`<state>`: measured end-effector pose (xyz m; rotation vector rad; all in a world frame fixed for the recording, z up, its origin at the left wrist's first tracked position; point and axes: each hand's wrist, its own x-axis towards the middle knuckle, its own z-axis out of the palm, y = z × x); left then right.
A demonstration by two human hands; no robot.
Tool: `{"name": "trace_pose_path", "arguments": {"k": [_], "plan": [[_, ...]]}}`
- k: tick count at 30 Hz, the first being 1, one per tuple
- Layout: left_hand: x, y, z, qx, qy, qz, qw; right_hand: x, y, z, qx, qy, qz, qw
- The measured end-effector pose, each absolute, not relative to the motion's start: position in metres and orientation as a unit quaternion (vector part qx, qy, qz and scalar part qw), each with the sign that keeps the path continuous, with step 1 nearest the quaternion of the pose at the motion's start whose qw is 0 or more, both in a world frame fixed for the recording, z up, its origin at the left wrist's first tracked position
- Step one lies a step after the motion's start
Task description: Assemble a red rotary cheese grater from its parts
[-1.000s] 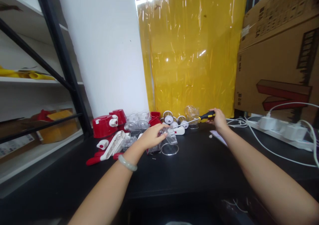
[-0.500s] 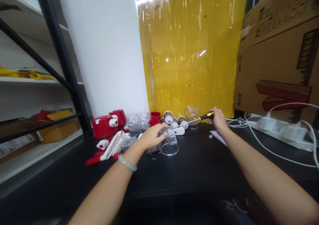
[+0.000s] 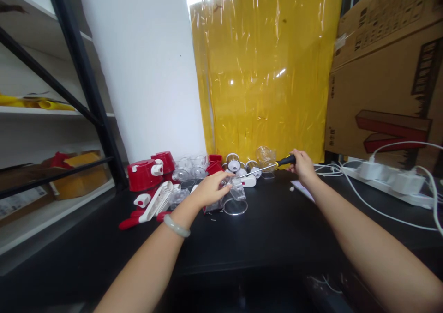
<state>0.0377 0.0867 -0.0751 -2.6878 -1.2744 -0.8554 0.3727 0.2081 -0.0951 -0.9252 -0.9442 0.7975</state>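
My right hand (image 3: pixel 302 166) is closed round the black and yellow handle of a screwdriver (image 3: pixel 286 160). Its long metal shaft slants down to the left, the tip reaching the clear plastic part (image 3: pixel 237 190) beside my left fingers. My left hand (image 3: pixel 213 188) is closed on that part, which has a round, cup-like rim resting on the black table; its upper end is partly covered by my fingers. Just behind it lies a white piece with a red button (image 3: pixel 248 180). White round parts with clear rings (image 3: pixel 233 163) stand behind the screwdriver shaft.
On the left are red housings (image 3: pixel 143 174), white and red handles (image 3: pixel 154 207) and clear plastic cups (image 3: pixel 190 167). To the right lie a power strip (image 3: pixel 398 183) with white cables and a flat, pale object (image 3: pixel 302 189). A large cardboard box (image 3: pixel 384 82) stands behind the strip.
The screwdriver handle has turned in my right hand, showing more black on its side. Both hands stay in nearly the same place, and the clear part has hardly moved.
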Motion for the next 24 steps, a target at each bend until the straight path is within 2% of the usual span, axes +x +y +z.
{"name": "trace_pose_path", "arguments": {"k": [4, 12, 21, 24], "plan": [[0.0381, 0.0856, -0.0746, -0.868, -0.41, -0.279, 0.022, 0.3732, 0.2082, -0.0956, -0.424, -0.438, 0.337, 0.718], [0.039, 0.0849, -0.0738, -0.866, -0.417, -0.276, 0.026, 0.3727, 0.2037, -0.091, -0.371, -0.395, 0.416, 0.73], [0.0409, 0.0838, -0.0727, -0.864, -0.422, -0.272, 0.038, 0.3713, 0.2053, -0.0951, -0.42, -0.442, 0.329, 0.721], [0.0418, 0.0843, -0.0732, -0.861, -0.426, -0.272, 0.051, 0.3719, 0.2058, -0.094, -0.416, -0.427, 0.339, 0.728]]}}
